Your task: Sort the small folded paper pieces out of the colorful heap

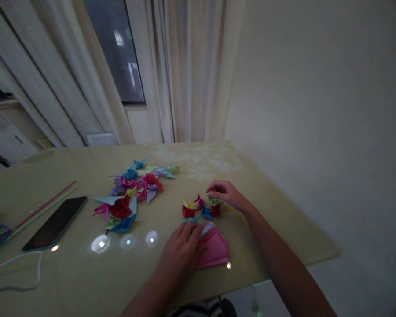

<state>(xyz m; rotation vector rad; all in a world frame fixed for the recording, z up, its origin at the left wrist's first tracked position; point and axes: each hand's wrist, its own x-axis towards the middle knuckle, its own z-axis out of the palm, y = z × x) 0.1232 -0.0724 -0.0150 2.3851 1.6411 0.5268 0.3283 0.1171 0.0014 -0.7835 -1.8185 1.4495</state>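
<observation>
Several small folded paper pieces sit in a cluster in front of me: a red piece (188,212), a yellow piece (190,204), a magenta piece (199,200) and a blue piece (206,213) among them. My right hand (227,195) reaches in from the right, its thumb and fingertips pinched at a green folded paper piece (214,201). Nearer to me, my left hand (182,247) is bent with its fingertips on a teal folded paper piece (192,219), partly covered by the fingers. Pink paper (215,248) lies beside and partly under that hand, with a light blue edge showing.
A heap of colourful folded paper pieces (121,207) lies left of centre. Further left are a black phone (55,223), thin pink and green sticks (46,206) and a white cable (39,268). The table (267,198) meets a wall (317,110) on the right.
</observation>
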